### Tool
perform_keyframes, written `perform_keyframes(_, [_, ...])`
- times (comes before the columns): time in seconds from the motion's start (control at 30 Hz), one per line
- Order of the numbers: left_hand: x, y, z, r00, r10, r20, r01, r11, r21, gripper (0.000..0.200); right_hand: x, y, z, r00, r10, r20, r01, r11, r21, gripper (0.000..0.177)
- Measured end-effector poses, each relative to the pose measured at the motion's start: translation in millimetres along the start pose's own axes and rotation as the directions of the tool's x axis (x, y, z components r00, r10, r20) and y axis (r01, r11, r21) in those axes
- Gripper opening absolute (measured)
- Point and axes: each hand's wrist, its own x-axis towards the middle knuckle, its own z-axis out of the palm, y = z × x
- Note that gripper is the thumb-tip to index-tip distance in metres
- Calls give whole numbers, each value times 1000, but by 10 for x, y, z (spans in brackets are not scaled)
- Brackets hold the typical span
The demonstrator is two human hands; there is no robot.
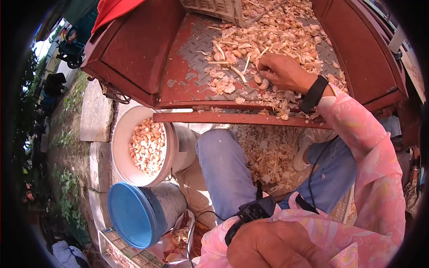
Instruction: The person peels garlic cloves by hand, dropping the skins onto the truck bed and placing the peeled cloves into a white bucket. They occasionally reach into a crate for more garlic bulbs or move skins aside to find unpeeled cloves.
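Note:
My right hand (283, 72), with a black band (315, 94) at its wrist, rests over the garlic cloves (286, 33) on the metal cart bed (190, 58). Its fingers are curled in; whatever they grip is hidden. Just below the fingertips lie loose garlic cloves (263, 83), and pale garlic stems (238, 74) lie to their left. My left hand (272, 245) is close to the camera at the bottom edge, showing its back and knuckles. The fingers of this hand are out of sight, so its hold cannot be seen.
A white bucket (119, 145) of garlic cloves stands left of my knee, beside a bucket with a blue lid (129, 214). Red side walls (134, 58) and a front rail (232, 118) bound the cart. Garlic skins (272, 156) litter the ground; a plastic crate (212, 9) sits at the back.

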Motion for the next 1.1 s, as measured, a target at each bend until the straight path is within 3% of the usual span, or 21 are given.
perform_keyframes(0.07, [-5,38,18,1000,-8,2,8,1000,9,10,14,-25,74,999,-40,-11,39,997,-67,18])
perform_keyframes(0.13, [-19,118,65,988,-106,-112,109,994,21,10,37,-74,120,996,-83,-16,80,988,-135,18])
perform_keyframes(0.17, [-39,109,65,988,-104,-112,107,994,25,10,64,-120,129,997,-41,60,50,987,-153,19])
perform_keyframes(0.23, [-94,56,55,993,93,-78,-84,990,113,12,113,-148,150,990,-4,141,29,984,-176,19])
perform_keyframes(0.27, [-105,100,37,992,100,-76,-91,990,112,12,131,-121,166,992,-63,111,77,989,-130,19])
perform_keyframes(0.3, [-112,196,19,985,97,-144,-42,936,349,10,133,-98,179,990,-116,80,123,989,-86,19])
perform_keyframes(0.33, [-104,326,-8,971,111,-212,27,830,557,8,132,-95,176,990,-112,85,120,988,-95,19])
perform_keyframes(0.4, [-83,631,-110,930,180,-320,195,498,845,8,142,-99,138,995,-99,5,97,983,159,16])
perform_keyframes(0.43, [-81,892,-202,881,311,-356,313,182,932,7,133,-89,138,996,-91,4,90,985,145,16])
perform_keyframes(0.5, [-160,1537,-632,812,486,-324,498,-286,819,17,61,-92,171,1000,-16,-11,19,805,593,11])
perform_keyframes(0.57, [-259,1994,-904,800,430,-419,600,-558,574,24,-65,-163,135,997,48,61,-77,740,669,10])
perform_keyframes(0.6, [-278,1915,-924,800,427,-421,600,-556,576,24,-114,-183,163,999,29,35,-46,677,735,10])
perform_keyframes(0.67, [-293,1561,-972,659,390,-644,736,-157,658,28,-216,-306,176,1000,7,16,-17,505,863,9])
perform_keyframes(0.7, [-286,1188,-936,640,305,-705,757,-95,647,28,-288,-381,208,1000,8,27,-27,505,863,9])
perform_keyframes(0.73, [-331,876,-967,621,172,-765,778,-20,628,30,-348,-449,238,999,26,23,-31,399,917,9])
perform_keyframes(0.8, [-384,393,-1020,469,-79,-879,858,277,433,29,-467,-528,281,999,46,25,-35,236,971,8])
perform_keyframes(0.83, [-422,255,-1070,470,-80,-879,857,281,433,29,-525,-551,266,999,46,26,-36,240,970,8])
perform_keyframes(0.9, [-533,39,-1170,416,-164,-894,787,557,264,28,-642,-567,178,996,87,14,-39,290,956,7])
perform_keyframes(0.97, [-617,6,-1222,396,-157,-905,786,567,246,25,-719,-488,104,996,88,4,-35,358,933,9])
perform_keyframes(1.03, [-647,13,-1242,372,-142,-917,786,573,230,22,-768,-374,83,985,-89,-145,165,711,683,12])
perform_keyframes(1.1, [-653,6,-1243,342,-167,-925,820,533,207,20,-819,-342,48,970,-142,-196,233,771,592,14])
